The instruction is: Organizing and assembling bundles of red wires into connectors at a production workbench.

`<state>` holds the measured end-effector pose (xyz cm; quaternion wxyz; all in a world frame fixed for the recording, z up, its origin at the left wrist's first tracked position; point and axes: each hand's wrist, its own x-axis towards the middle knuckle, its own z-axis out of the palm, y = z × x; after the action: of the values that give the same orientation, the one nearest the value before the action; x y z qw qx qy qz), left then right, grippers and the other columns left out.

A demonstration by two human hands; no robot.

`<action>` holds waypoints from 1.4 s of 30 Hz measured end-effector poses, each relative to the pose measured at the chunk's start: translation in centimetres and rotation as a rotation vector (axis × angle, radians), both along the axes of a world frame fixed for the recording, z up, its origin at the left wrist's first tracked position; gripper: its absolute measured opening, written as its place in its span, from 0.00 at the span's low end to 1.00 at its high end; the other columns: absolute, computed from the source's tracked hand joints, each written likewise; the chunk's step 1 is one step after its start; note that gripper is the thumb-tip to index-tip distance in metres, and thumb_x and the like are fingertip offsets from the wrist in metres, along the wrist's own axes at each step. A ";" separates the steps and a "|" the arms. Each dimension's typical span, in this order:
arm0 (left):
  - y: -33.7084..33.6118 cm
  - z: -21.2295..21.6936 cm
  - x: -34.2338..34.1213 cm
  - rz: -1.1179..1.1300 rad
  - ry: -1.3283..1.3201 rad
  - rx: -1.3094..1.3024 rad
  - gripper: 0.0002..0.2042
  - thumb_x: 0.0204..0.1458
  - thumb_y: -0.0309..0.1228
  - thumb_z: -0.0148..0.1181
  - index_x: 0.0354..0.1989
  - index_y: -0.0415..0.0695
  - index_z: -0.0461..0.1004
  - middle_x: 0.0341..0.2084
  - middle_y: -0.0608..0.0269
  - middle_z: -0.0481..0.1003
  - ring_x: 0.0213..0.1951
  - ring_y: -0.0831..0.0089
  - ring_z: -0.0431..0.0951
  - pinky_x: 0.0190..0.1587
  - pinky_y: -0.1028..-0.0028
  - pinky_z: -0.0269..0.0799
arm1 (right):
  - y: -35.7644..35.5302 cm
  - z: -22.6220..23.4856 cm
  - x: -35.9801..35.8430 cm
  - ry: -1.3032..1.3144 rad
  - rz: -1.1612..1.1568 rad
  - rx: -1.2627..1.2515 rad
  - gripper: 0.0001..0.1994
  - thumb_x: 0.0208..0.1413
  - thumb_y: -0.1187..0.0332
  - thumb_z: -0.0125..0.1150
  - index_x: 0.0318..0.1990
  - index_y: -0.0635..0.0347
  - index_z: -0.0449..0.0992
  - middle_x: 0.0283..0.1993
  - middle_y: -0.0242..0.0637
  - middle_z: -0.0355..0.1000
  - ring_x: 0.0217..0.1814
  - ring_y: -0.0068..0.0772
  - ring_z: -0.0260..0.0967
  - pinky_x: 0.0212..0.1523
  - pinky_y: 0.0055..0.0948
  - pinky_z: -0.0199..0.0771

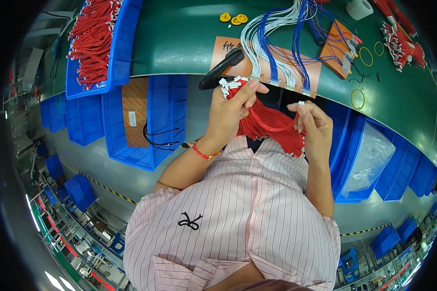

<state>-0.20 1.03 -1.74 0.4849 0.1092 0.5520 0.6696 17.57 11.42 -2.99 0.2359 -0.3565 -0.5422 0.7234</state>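
A bundle of red cables (264,122) with white plugs at its ends lies across my lap, below the table edge. My left hand (233,109) is closed at the bundle's left end, beside a cluster of white plugs (230,85). One red cable loops from there to my right hand (313,119), whose fingers pinch it by its white plug (301,103). Just beyond both hands, clear plugs (290,88) end the white wires (250,41) and blue wires (296,46) at the table edge. How many cables my left hand holds is hidden.
A blue bin (123,48) of red cables stands at the left on the green table (179,39). Near the edge is a black-handled tool (222,68). An orange block (336,51), rubber bands (358,99), yellow pieces (239,19) and a white roll (359,8) lie beyond. Blue crates (153,111) sit below.
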 end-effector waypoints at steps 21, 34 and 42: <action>-2.2 0.1 -0.7 -0.138 -0.223 0.033 0.19 0.67 0.35 0.43 0.52 0.28 0.72 0.30 0.64 0.73 0.17 0.87 0.57 0.19 0.83 0.54 | -0.1 0.4 -1.3 0.062 -0.221 -0.153 0.12 0.62 0.66 0.59 0.38 0.67 0.82 0.21 0.24 0.66 0.21 0.12 0.55 0.24 0.15 0.55; -2.0 0.4 -0.6 -0.148 -0.204 0.006 0.19 0.67 0.36 0.46 0.49 0.31 0.75 0.28 0.66 0.73 0.18 0.87 0.61 0.20 0.83 0.56 | -0.1 0.6 -1.5 0.145 -0.244 -0.297 0.12 0.62 0.67 0.59 0.40 0.70 0.81 0.21 0.25 0.66 0.21 0.13 0.54 0.24 0.15 0.53; -0.1 -0.5 -0.6 -0.135 -0.139 0.090 0.17 0.65 0.37 0.50 0.43 0.34 0.78 0.22 0.71 0.70 0.18 0.88 0.62 0.18 0.84 0.53 | 1.0 1.1 -0.8 0.043 -0.084 -0.274 0.17 0.65 0.62 0.54 0.48 0.70 0.79 0.24 0.23 0.63 0.26 0.15 0.55 0.29 0.17 0.56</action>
<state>-0.80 0.98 -2.28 0.5606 0.1209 0.4776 0.6656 16.76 12.38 -1.91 0.2268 -0.3920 -0.4178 0.7876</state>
